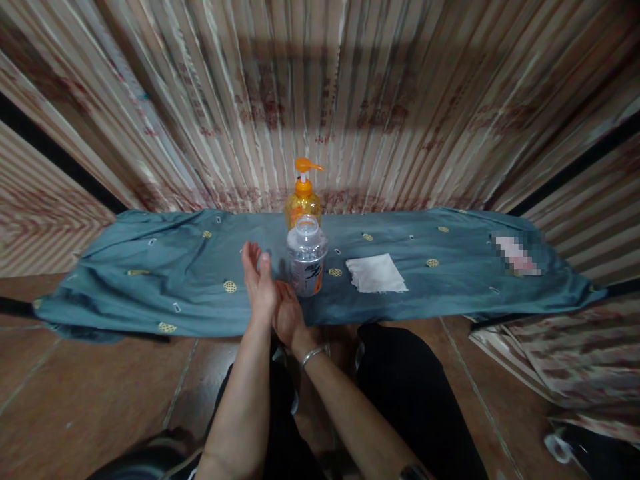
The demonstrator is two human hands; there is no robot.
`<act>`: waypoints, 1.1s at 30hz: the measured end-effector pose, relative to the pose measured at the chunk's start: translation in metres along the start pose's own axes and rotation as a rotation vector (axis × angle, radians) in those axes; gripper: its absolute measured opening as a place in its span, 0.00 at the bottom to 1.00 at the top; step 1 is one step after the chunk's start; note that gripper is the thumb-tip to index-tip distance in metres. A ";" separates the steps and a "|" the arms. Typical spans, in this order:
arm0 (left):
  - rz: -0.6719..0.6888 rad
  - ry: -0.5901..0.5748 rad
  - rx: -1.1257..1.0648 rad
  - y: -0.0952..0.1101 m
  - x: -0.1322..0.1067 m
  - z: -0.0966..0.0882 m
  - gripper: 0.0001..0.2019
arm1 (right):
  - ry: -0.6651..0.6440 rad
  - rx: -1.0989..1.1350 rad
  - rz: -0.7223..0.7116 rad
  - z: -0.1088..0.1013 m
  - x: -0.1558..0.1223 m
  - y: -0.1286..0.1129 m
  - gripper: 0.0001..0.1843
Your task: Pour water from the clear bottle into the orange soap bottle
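Observation:
My left hand (260, 285) is raised over the front of the cloth, its fingers stretched upward and its thumb apart. Nothing shows in its grasp. My right hand (289, 315), with a silver bangle (313, 357) at the wrist, lies against the lower right side of the left hand. Its palm looks flat and bare, though most of its fingers are hidden behind the left hand. Just right of both hands stands a clear plastic bottle (307, 263) without a cap, and neither hand grips it. Behind it is an orange pump bottle (303, 203), partly covered by the clear one.
A white cloth (377, 273) lies flat right of the bottles. Further right is a blurred pinkish item (517, 255). Patterned blue-green fabric (190, 287) covers the narrow table. Black poles (60, 153) slant at both sides, and a striped curtain (400, 100) hangs close behind.

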State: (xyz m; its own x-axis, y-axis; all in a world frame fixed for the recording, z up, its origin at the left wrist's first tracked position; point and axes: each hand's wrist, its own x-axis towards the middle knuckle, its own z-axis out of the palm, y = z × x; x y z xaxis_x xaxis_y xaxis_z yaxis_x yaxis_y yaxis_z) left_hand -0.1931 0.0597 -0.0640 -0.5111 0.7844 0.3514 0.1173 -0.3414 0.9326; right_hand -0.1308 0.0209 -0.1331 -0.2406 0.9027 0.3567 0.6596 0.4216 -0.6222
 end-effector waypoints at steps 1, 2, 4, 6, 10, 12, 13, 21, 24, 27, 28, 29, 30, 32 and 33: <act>0.000 -0.004 -0.005 0.001 -0.001 0.001 0.40 | 0.012 -0.003 0.000 0.000 -0.004 -0.001 0.29; -0.001 -0.008 -0.010 0.001 -0.001 0.001 0.40 | 0.023 -0.007 0.001 -0.001 -0.010 -0.002 0.29; -0.008 -0.007 -0.021 0.001 -0.001 0.002 0.41 | 0.041 -0.012 -0.014 -0.008 -0.028 -0.005 0.28; -0.018 -0.002 -0.034 0.000 -0.001 0.004 0.42 | 0.057 -0.016 -0.039 -0.023 -0.053 -0.005 0.26; -0.043 -0.007 -0.065 -0.001 0.003 0.010 0.41 | 0.189 -0.002 -0.060 -0.081 -0.090 0.003 0.21; -0.060 -0.017 -0.081 0.000 0.005 0.013 0.41 | 0.282 0.024 -0.004 -0.120 -0.089 0.010 0.19; -0.069 -0.021 -0.088 0.000 0.006 0.014 0.41 | 0.332 0.037 0.014 -0.139 -0.082 0.013 0.19; -0.151 -0.053 -0.118 0.001 0.019 0.027 0.38 | 0.423 0.055 -0.069 -0.240 0.066 0.032 0.16; -0.166 -0.069 -0.126 0.001 0.024 0.033 0.33 | 0.316 -0.011 -0.063 -0.242 0.124 0.033 0.19; -0.173 -0.078 -0.132 0.001 0.026 0.038 0.31 | 0.194 -0.058 -0.068 -0.234 0.161 0.030 0.22; -0.174 -0.083 -0.134 0.001 0.026 0.040 0.30 | 0.173 -0.069 -0.064 -0.231 0.169 0.028 0.21; -0.174 -0.087 -0.136 0.000 0.026 0.041 0.29 | 0.159 -0.079 -0.061 -0.229 0.174 0.026 0.20; -0.176 -0.089 -0.138 0.000 0.025 0.042 0.28 | 0.151 -0.085 -0.058 -0.226 0.178 0.025 0.19; -0.182 -0.088 -0.143 -0.002 0.024 0.044 0.26 | 0.150 -0.088 -0.054 -0.223 0.183 0.022 0.18; -0.187 -0.086 -0.146 -0.003 0.024 0.045 0.26 | 0.150 -0.088 -0.055 -0.221 0.184 0.021 0.19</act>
State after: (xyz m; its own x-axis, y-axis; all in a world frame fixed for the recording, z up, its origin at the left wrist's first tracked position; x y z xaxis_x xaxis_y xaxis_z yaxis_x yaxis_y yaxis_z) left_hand -0.1674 0.1021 -0.0544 -0.4371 0.8802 0.1851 -0.1004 -0.2523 0.9624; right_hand -0.0040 0.1774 0.0736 -0.1733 0.8529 0.4925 0.7097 0.4548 -0.5380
